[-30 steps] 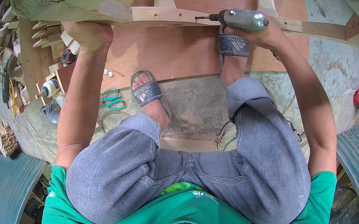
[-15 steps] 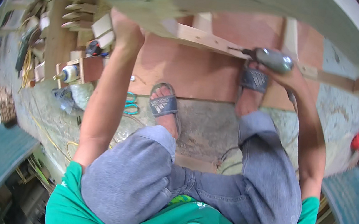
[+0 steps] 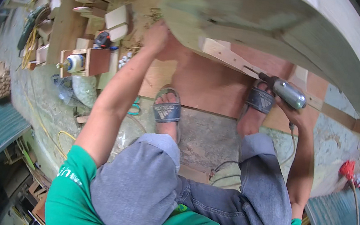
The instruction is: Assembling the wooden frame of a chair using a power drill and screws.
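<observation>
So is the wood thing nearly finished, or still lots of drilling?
Done: a pale wooden strip already lies along the big curved wooden piece. In hand: the right hand points a drill at it; the left hand steadies the piece. What's left, I can't tell.

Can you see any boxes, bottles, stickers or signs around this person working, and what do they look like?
White bottle: lies on its side in a small open wooden box, left of the left hand; round, white, with a pale label band.
Clear plastic bag: crumpled on the ground below that box, greenish.
Signs or screens: none in view.
Right hand: holds a grey power drill, no readable sticker.
</observation>
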A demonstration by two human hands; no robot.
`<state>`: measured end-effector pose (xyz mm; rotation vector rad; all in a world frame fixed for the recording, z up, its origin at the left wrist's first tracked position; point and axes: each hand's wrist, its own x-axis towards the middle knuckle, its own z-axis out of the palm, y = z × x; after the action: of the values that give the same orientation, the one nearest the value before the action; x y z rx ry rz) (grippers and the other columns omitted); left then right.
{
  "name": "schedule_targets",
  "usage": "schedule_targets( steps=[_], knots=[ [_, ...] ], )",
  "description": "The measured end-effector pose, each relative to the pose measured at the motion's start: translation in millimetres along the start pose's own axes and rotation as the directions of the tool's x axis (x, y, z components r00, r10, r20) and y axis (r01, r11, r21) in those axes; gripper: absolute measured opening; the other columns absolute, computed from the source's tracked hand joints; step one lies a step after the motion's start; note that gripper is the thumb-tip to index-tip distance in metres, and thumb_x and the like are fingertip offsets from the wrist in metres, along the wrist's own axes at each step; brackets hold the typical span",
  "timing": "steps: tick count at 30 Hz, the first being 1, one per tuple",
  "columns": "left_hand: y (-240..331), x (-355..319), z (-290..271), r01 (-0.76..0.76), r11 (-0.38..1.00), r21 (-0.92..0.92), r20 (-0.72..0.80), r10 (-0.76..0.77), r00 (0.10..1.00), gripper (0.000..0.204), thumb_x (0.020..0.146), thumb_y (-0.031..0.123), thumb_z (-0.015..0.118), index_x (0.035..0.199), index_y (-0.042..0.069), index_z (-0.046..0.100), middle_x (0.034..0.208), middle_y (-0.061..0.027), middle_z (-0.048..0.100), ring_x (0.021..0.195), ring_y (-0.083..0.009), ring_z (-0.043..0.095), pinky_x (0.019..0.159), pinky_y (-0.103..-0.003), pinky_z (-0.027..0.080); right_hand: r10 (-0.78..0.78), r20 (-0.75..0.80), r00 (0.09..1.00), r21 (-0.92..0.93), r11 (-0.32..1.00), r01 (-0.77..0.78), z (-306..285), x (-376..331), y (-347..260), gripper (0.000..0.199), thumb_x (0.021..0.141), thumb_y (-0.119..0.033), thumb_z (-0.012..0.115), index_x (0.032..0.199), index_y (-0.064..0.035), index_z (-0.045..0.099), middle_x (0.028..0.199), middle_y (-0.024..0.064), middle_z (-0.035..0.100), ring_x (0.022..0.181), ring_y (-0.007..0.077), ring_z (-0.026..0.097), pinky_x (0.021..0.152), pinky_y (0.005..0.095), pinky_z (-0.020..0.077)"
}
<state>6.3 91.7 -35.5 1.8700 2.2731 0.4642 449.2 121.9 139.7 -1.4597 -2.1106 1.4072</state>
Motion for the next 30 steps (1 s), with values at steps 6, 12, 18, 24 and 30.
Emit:
schedule_targets(
  steps=[6,12,18,24,30],
  knots=[
    [7.3,-43.9,-7.9,0.295,0.842,-0.451,0.178,-0.239,0.954,0.026,0.088,0.012,0.056,0.112,0.003,0.056,0.090,-0.0123,0.061,0.078,-0.0256,0.062,0.068,-0.035,0.049,0.062,-0.102,0.993,-0.073,0.995,-0.070,-14.9,-32.7,21.6,0.057,0.075,-0.024,0.080,0.120,-0.0021,0.054,0.091,0.0040,0.064,0.077,0.0114,0.059,0.070,0.0267,0.0497],
    [128.1,-102.6,-82.0,0.813,-0.149,-0.563,0.821,0.006,0.570,0.012,0.091,0.001,0.052,0.103,0.000,0.055,0.090,-0.0081,0.060,0.078,-0.0162,0.061,0.070,-0.028,0.054,-0.088,0.063,0.994,0.364,0.930,0.059,13.6,-49.4,-18.5,0.042,0.076,-0.028,0.078,0.101,-0.0019,0.056,0.086,0.0048,0.056,0.075,0.0161,0.054,0.068,0.0288,0.0455],
    [167.4,-94.5,-101.3,0.694,-0.653,-0.303,0.778,0.252,0.576,0.006,0.092,0.008,0.056,0.097,0.006,0.056,0.098,-0.0070,0.061,0.097,-0.0215,0.062,0.087,-0.031,0.054,-0.264,0.135,0.955,0.266,0.938,0.222,20.3,-56.0,-31.8,0.052,0.076,-0.043,0.075,0.104,-0.0026,0.059,0.095,0.0063,0.058,0.087,0.0169,0.057,0.074,0.0286,0.0445],
    [175.3,-93.2,-97.5,0.656,-0.700,-0.283,0.745,0.270,0.609,0.008,0.091,0.010,0.057,0.099,0.007,0.058,0.099,-0.0048,0.061,0.098,-0.0186,0.060,0.090,-0.031,0.053,-0.282,0.006,0.959,0.311,0.912,0.266,25.8,-55.9,-37.2,0.041,0.078,-0.038,0.074,0.090,-0.0021,0.059,0.080,0.0071,0.056,0.071,0.0215,0.057,0.064,0.0316,0.0447],
    [176.9,-91.7,-95.7,0.639,-0.711,-0.292,0.725,0.271,0.633,0.009,0.092,0.010,0.055,0.101,0.007,0.056,0.100,-0.0041,0.061,0.097,-0.0161,0.061,0.090,-0.030,0.053,-0.128,0.165,0.978,0.322,0.944,0.069,20.8,-59.8,-22.7,0.062,0.073,-0.047,0.076,0.110,-0.0020,0.056,0.091,0.0042,0.060,0.082,0.0148,0.058,0.072,0.0266,0.0459]
  ],
)
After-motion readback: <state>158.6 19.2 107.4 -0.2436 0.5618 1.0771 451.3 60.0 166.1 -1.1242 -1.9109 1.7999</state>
